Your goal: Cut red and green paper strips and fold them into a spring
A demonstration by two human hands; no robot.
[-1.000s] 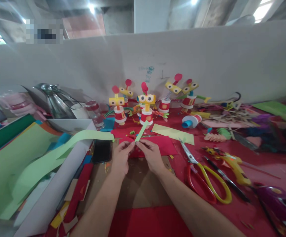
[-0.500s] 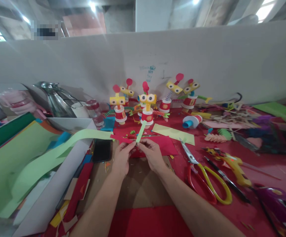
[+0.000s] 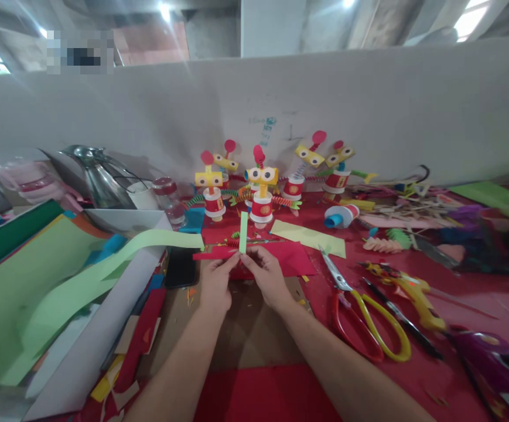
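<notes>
My left hand point(image 3: 216, 282) and my right hand point(image 3: 267, 274) meet in front of me, both closed with fingertips pinched together. Between them a light green paper strip point(image 3: 243, 230) stands upright. A red paper strip point(image 3: 212, 255) juts out leftward over my left hand, crossing the green one at the fingertips. The crossing itself is mostly hidden by my thumbs. Behind the hands lie a red paper sheet point(image 3: 296, 258) and small folded paper springs point(image 3: 233, 241). Cardboard point(image 3: 254, 328) lies beneath my wrists.
Several paper-cup robot figures point(image 3: 262, 208) stand along the wall. To the right lie scissors point(image 3: 346, 287), a black pen point(image 3: 401, 316) and a yellow glue gun point(image 3: 423, 299). A box of coloured paper point(image 3: 100, 340), a phone point(image 3: 180, 268) and a metal jug point(image 3: 100, 176) are on the left.
The green strip has swung from leaning right to nearly vertical, slightly leftward. More of the red strip now shows to the left of it. Both hands stay almost in place.
</notes>
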